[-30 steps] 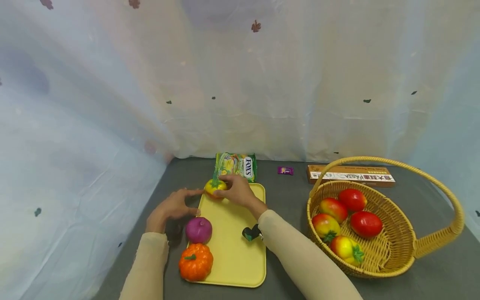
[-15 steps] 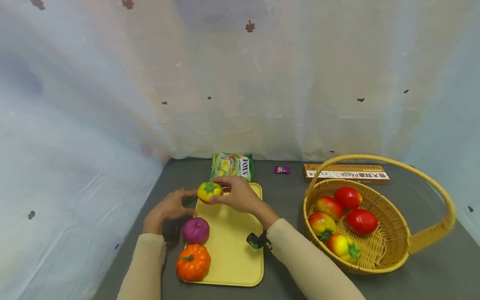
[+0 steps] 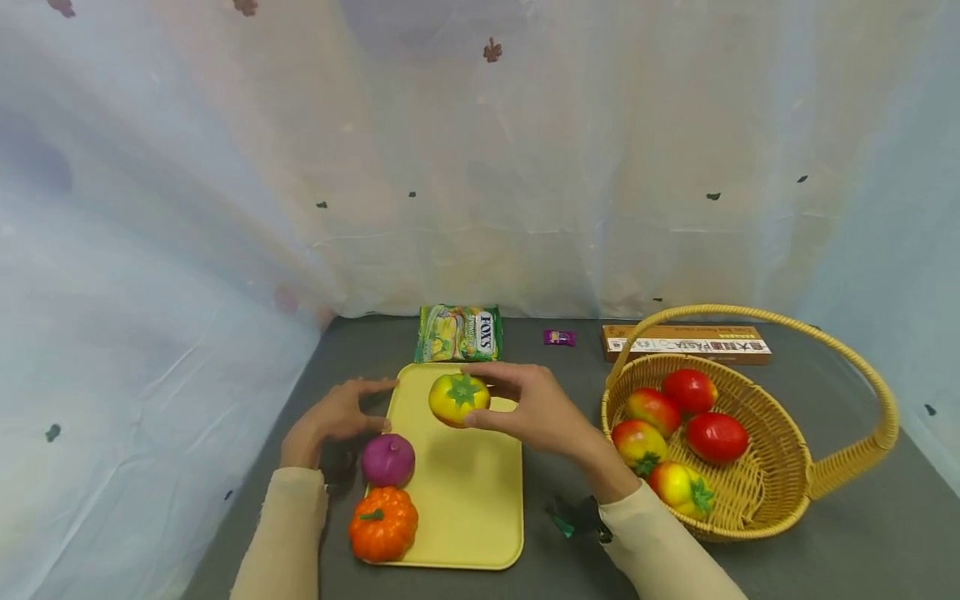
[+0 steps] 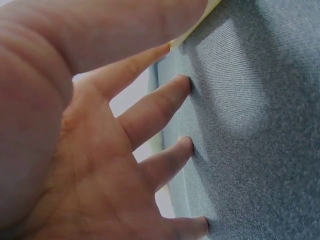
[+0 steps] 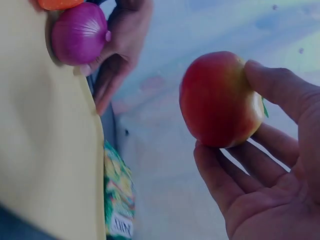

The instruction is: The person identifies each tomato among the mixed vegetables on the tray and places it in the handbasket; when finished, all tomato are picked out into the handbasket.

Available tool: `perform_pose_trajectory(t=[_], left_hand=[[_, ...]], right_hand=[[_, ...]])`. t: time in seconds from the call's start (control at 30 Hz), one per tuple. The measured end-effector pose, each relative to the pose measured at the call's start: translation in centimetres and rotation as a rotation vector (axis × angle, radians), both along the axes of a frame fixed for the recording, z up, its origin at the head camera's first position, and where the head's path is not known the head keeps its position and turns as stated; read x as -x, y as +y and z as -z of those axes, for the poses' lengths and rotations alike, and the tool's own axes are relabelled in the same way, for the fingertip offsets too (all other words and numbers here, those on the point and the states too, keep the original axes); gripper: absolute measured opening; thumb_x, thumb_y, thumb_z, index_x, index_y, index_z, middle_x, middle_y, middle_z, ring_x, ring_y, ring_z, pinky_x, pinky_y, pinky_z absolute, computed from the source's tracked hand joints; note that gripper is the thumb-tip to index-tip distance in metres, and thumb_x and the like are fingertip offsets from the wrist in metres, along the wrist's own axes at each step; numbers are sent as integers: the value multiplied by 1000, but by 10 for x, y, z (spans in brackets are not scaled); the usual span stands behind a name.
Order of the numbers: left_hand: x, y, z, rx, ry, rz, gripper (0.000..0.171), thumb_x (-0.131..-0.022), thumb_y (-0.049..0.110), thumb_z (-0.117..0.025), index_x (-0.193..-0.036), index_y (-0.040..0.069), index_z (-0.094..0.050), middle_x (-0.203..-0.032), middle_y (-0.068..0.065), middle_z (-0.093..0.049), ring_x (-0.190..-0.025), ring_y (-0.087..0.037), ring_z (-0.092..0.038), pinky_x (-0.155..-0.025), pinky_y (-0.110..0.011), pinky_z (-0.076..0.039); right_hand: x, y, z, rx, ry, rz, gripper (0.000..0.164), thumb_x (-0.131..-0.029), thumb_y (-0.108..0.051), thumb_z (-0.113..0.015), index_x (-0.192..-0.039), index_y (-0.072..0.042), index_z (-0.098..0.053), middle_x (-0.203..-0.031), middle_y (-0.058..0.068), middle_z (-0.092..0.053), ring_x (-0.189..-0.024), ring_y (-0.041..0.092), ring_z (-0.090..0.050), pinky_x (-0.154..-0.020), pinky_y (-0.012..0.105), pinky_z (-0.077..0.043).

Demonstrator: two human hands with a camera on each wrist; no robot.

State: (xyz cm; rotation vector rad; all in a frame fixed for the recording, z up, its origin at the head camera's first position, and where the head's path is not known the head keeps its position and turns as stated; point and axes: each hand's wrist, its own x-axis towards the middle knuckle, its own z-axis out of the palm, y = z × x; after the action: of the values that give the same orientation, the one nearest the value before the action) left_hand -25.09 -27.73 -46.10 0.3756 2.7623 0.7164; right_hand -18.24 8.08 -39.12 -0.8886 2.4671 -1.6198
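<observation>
My right hand (image 3: 536, 408) pinches a yellow-and-red fruit with a green leafy cap (image 3: 460, 398) between thumb and fingers, above the upper part of the yellow tray (image 3: 465, 508). In the right wrist view the red underside of the fruit (image 5: 217, 100) shows. My left hand (image 3: 339, 417) rests at the tray's left edge, fingers spread. The left wrist view shows its fingertips touching the grey tabletop (image 4: 280, 165), with the thumb and index finger by the tray rim. Close below that hand, a purple onion (image 3: 388, 460) and an orange pumpkin (image 3: 383, 525) lie along the tray's left side.
To the right stands a wicker basket (image 3: 791, 467) with a tall handle, holding several red and yellow fruits. A green FOX'S candy bag (image 3: 459, 333) lies behind the tray. Farther right are a small purple packet (image 3: 559, 337) and a long brown pasta box (image 3: 686, 343).
My right hand has lifted the fruit off the tray's upper left corner and carried it right. The left hand has stayed at the tray's edge. The head view has shifted slightly.
</observation>
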Motion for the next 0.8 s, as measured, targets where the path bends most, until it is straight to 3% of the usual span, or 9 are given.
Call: perform_pose_trajectory(t=[0.33, 0.6, 0.8], left_hand=[[-1, -1, -1, -13, 14, 28, 76, -88, 25, -91, -158, 18, -61, -163, -34, -49, -159, -64, -25, -122, -82, -28], [-2, -1, -1, -14, 10, 27, 77, -88, 27, -91, -158, 19, -61, -164, -35, -48, -159, -63, -25, -122, -82, -28], [-1, -2, 0, -17, 4, 15, 77, -89, 26, -90, -159, 20, -60, -165, -37, -45, -160, -63, -25, -124, -81, -26]], right_hand=[[-39, 83, 4, 47, -46, 135, 56, -95, -19, -88, -148, -18, -69, -146, 4, -71, -129, 21, -74, -108, 29, -59], [-60, 151, 16, 29, -114, 256, 51, -102, -16, -80, -150, -11, -66, -145, 13, -70, -121, 8, -75, -96, 22, -62], [-75, 195, 27, -22, -138, 352, 51, -106, -16, -74, -155, -12, -62, -148, -9, -66, -126, -5, -67, -97, 18, -60]])
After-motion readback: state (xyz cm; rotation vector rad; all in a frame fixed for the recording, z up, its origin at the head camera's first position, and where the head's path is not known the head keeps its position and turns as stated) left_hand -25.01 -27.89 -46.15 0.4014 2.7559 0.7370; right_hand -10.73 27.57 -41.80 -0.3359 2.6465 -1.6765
